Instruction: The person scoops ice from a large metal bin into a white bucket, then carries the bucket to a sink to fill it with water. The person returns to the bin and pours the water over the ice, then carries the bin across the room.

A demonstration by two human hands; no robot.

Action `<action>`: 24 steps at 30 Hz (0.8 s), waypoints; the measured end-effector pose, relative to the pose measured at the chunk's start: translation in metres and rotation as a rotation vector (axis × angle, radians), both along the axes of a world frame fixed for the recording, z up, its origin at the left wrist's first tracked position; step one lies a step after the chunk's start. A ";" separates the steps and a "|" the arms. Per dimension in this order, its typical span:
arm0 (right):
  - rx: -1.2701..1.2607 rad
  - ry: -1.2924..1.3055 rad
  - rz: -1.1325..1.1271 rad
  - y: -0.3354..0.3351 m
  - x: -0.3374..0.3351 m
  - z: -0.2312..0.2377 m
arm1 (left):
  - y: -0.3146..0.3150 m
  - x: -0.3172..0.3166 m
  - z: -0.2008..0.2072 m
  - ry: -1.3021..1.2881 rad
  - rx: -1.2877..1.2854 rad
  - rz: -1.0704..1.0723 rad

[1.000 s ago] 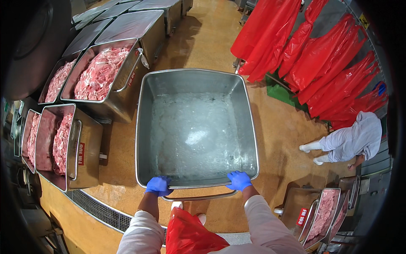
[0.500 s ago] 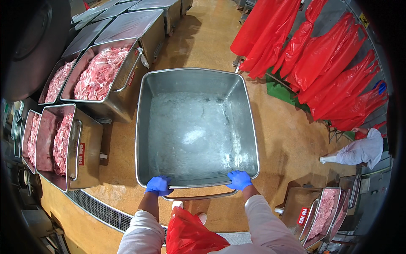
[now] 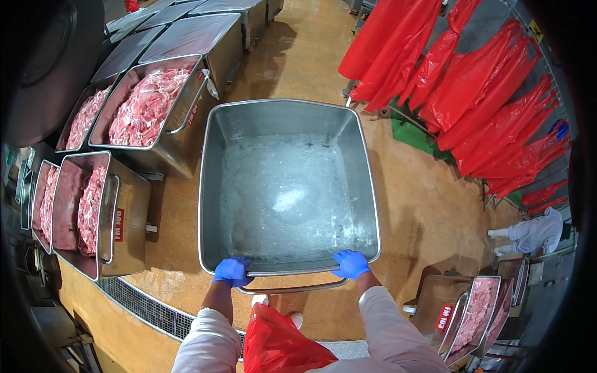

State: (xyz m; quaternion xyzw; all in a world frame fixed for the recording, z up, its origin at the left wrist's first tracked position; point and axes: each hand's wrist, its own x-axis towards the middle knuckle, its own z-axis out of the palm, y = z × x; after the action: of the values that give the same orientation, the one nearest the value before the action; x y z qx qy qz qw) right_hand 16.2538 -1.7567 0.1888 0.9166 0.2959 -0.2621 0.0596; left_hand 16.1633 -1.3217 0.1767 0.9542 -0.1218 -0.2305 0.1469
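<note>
A large square metal tub cart (image 3: 375, 205) stands in front of me, its inner floor glistening as if wet, with no meat in it. My left hand (image 3: 232, 271), in a blue glove, is closed over the near rim towards the left corner. Towards the right corner my right hand (image 3: 351, 265), gloved the same way, grips that rim too. Between them a curved push handle (image 3: 292, 290) runs just below the rim. I cannot tell whether my fingers also wrap round its ends. My red plastic apron (image 3: 280, 339) hangs below the handle.
On the left stand metal carts of pink meat (image 3: 149, 109), with covered carts (image 3: 193, 36) behind. Red plastic aprons (image 3: 479, 87) hang at the right. A person (image 3: 536, 233) in white is beyond them. Another meat cart (image 3: 476, 314) sits lower right. A floor drain grate (image 3: 149, 309) lies lower left.
My hands and the tub stay in practically the same place. The liquid-looking sheen on the tub's floor has shifted. The person at the right has turned and moved slightly down in the picture.
</note>
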 end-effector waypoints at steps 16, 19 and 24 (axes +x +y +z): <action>0.009 -0.019 -0.009 -0.005 -0.002 -0.002 | -0.004 -0.001 -0.003 0.000 0.024 -0.006; 0.032 -0.039 -0.006 -0.004 -0.003 -0.002 | -0.003 -0.003 -0.003 -0.048 0.002 0.004; 0.030 -0.031 0.000 -0.002 -0.002 -0.003 | 0.001 -0.005 -0.010 -0.131 -0.041 0.009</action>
State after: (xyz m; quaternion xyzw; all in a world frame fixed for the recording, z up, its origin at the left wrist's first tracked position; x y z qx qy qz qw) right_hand 16.2514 -1.7588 0.1857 0.9214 0.2987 -0.2434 0.0506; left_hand 16.1578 -1.3208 0.1666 0.9645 -0.1316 -0.1644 0.1591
